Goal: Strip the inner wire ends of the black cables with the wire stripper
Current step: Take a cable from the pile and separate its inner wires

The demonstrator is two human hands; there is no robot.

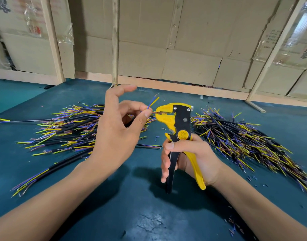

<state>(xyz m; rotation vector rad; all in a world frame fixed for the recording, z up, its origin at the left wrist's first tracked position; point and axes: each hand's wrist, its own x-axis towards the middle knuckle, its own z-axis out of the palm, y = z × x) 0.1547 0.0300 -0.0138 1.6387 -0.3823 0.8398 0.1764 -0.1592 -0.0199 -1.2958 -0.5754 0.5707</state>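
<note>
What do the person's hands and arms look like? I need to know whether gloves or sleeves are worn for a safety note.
Both are bare. The left hand and right hand wear no gloves, rings or watch, and both forearms are uncovered up to the picture's edge. Fingernails are short and plain.

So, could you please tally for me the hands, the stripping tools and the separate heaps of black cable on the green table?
Hands: 2, left hand pinching thin coloured inner wires, right hand gripping the tool.
Yellow-and-black wire stripper: 1.
Heaps of black cables: 2, left heap and right heap.
Total: 5.
</note>
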